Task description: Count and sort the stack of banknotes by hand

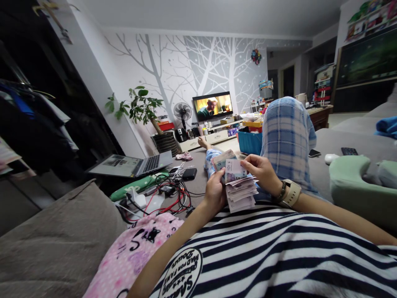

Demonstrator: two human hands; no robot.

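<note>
Gripping banknotes (242, 193) in the left hand (216, 188), just above the striped shirt (276, 242); pinching a note marked 5 (234, 169) between thumb and fingers of the right hand (263, 171), close beside the left; lying overall along an eleven-to-five axis, with layered lower edges facing six; beyond, at twelve from the banknotes, a blue bin (249, 143), with yellow and red items above, inside or behind impossible to tell; at ten, a dark ribbed pot (165, 144) holding a leafy plant (145, 107).
</note>
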